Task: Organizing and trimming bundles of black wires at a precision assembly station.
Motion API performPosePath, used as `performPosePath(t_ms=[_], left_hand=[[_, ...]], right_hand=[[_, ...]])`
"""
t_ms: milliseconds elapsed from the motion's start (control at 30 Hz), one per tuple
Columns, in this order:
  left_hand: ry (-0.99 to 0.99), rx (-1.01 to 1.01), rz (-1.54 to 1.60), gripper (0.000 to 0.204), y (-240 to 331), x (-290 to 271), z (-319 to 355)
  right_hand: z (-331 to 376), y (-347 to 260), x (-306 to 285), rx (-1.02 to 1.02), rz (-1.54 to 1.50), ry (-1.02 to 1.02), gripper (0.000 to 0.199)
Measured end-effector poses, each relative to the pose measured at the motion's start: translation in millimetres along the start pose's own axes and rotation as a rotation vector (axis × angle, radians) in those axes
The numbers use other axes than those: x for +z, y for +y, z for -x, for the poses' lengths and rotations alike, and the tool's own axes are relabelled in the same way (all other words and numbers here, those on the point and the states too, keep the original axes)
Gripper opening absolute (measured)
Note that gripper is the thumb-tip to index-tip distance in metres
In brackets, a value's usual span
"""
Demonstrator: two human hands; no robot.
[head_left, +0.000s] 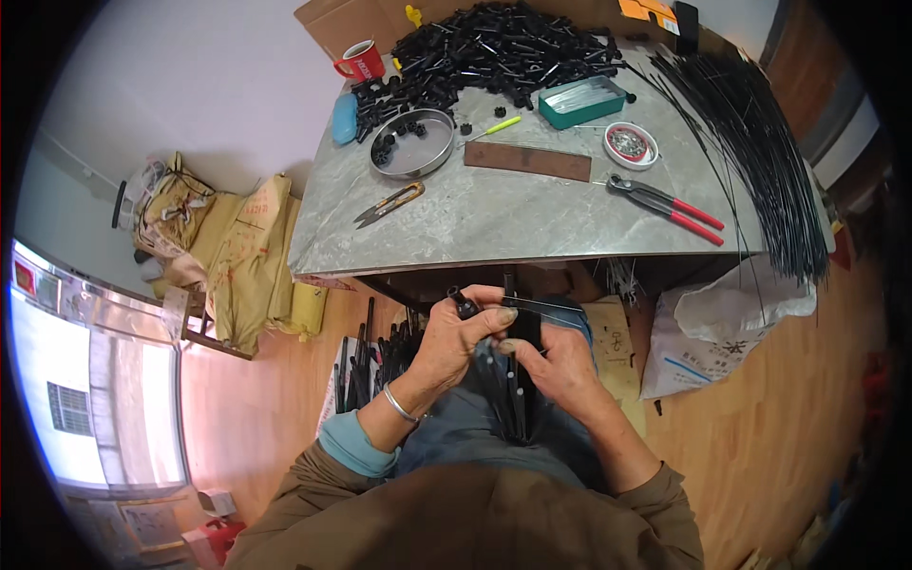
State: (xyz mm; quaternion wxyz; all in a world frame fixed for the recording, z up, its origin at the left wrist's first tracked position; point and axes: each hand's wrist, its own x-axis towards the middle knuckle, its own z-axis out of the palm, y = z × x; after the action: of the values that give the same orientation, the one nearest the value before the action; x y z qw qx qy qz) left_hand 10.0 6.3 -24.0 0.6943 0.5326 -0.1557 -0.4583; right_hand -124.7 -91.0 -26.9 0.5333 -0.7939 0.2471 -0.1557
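Just beyond my lap, my left hand [454,340] is closed around a short black tubular part [464,304], its open end pointing up past the fingers. Close beside it, my right hand [560,366] is closed, thumb bent inward against a long black rod [510,285] that rises between the hands. A thin pale wire [546,303] stretches rightward from the left fingertips; its far end is hard to make out. Several black rods [515,408] rest between my thighs under the hands. Fingers partly hide where rod, tube and wire meet.
The grey table [522,223] ahead bears a heap of black parts [503,47], a round tin [413,166], thread snips [389,204], red-handled pincers [665,206], a green box [579,114], a red mug [361,62] and black wires [750,142]. A white sack [703,342] stands right; more black rods [361,366] stand left.
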Motion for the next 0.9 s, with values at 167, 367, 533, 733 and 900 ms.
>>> performPosePath(t_ms=[167,367,533,733,900], left_hand=[[-0.011,-0.026,0.02,0.023,-4.8,2.8,-2.3],[-0.1,-0.065,0.123,0.023,-4.7,5.2,-1.2],[-0.099,-0.052,0.12,0.025,-7.0,2.5,1.8],[0.005,0.042,-0.007,0.032,-12.0,5.9,5.3],[-0.048,-0.063,0.155,0.028,-9.9,2.3,2.8]], right_hand=[[-4.0,6.5,-6.6,0.156,-0.059,-0.159,0.021],[-4.6,37.1,5.5,0.278,-0.782,-0.252,0.026],[-2.9,37.2,6.7,0.392,-1.027,-0.332,0.028],[-0.4,24.6,5.9,0.388,-1.0,-0.262,0.028],[-2.4,36.6,2.7,0.396,-0.915,-0.317,0.03]])
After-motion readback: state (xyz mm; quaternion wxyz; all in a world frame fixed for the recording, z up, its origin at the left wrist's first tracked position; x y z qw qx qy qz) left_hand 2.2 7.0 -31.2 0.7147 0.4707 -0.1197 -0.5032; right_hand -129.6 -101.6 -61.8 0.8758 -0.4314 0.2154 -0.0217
